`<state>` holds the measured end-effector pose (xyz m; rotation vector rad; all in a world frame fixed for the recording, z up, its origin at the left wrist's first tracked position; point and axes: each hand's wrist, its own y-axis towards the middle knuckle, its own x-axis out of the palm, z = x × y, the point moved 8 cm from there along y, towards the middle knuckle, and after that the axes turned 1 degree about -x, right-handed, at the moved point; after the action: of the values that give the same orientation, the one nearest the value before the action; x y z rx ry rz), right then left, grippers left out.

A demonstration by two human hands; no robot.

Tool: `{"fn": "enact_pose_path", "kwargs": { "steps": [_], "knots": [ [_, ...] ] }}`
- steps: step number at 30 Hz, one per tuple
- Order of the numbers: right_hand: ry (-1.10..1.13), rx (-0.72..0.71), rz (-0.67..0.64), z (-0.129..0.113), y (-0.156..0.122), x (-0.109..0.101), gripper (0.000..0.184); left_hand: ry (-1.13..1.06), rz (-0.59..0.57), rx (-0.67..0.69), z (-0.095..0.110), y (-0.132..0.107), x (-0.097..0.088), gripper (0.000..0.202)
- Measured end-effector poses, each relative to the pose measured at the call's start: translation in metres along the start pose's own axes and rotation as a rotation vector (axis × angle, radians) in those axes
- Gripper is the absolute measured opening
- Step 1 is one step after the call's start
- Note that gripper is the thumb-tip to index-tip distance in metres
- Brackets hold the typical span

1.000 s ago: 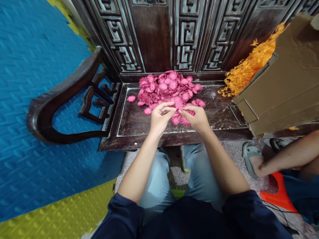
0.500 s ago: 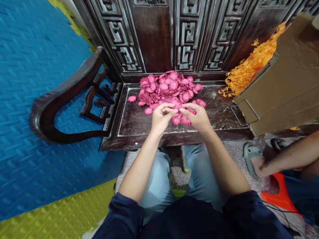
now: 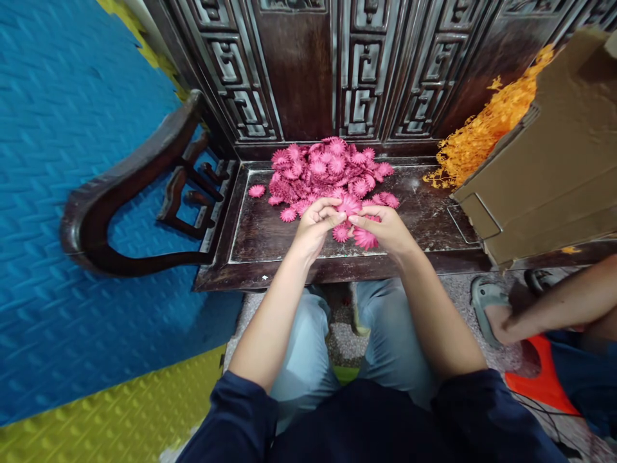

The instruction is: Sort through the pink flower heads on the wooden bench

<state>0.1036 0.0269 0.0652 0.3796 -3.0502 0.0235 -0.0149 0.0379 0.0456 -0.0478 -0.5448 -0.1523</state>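
A heap of pink fabric flower heads [image 3: 328,170] lies on the dark wooden bench seat [image 3: 260,235], against its carved back. My left hand [image 3: 313,228] and my right hand [image 3: 385,228] meet just in front of the heap, fingertips pinching one pink flower head [image 3: 348,206] between them. More pink flower heads [image 3: 365,238] sit under my right palm, which seems to hold them. A single loose flower head [image 3: 256,191] lies to the left of the heap.
A curved wooden armrest [image 3: 120,186] ends the bench on the left. A cardboard box [image 3: 544,161] with orange dried sprigs [image 3: 482,132] stands at the right. Another person's arm [image 3: 554,312], sandalled foot and an orange stool are at lower right. Blue and yellow foam mats cover the floor.
Both hands dipped slightly toward me, still pinching a flower head together. A pink flower now shows lower under my right hand.
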Motion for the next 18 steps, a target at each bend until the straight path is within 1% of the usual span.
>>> {"fn": "enact_pose_path", "kwargs": {
  "steps": [5, 9, 11, 13, 15, 18],
  "knots": [
    [0.001, 0.017, 0.014, 0.005, 0.002, -0.001, 0.026, 0.037, 0.051, 0.063, 0.003, 0.001, -0.006, 0.034],
    [-0.020, 0.049, 0.011, 0.009, 0.003, -0.002, 0.028, 0.049, 0.143, 0.168, 0.009, 0.002, -0.015, 0.028],
    [-0.020, 0.074, 0.030, 0.012, 0.003, -0.005, 0.028, 0.062, 0.182, 0.222, 0.013, 0.001, -0.019, 0.023],
    [-0.010, 0.081, 0.079, 0.014, 0.003, -0.010, 0.027, 0.104, 0.218, 0.271, 0.019, 0.000, -0.023, 0.018],
    [-0.006, 0.068, 0.141, 0.015, 0.004, -0.018, 0.024, 0.177, 0.303, 0.338, 0.027, -0.002, -0.033, 0.012],
    [-0.040, 0.027, 0.258, 0.015, 0.005, -0.031, 0.019, 0.378, 0.477, 0.418, 0.039, -0.004, -0.058, 0.011]
  ]
}}
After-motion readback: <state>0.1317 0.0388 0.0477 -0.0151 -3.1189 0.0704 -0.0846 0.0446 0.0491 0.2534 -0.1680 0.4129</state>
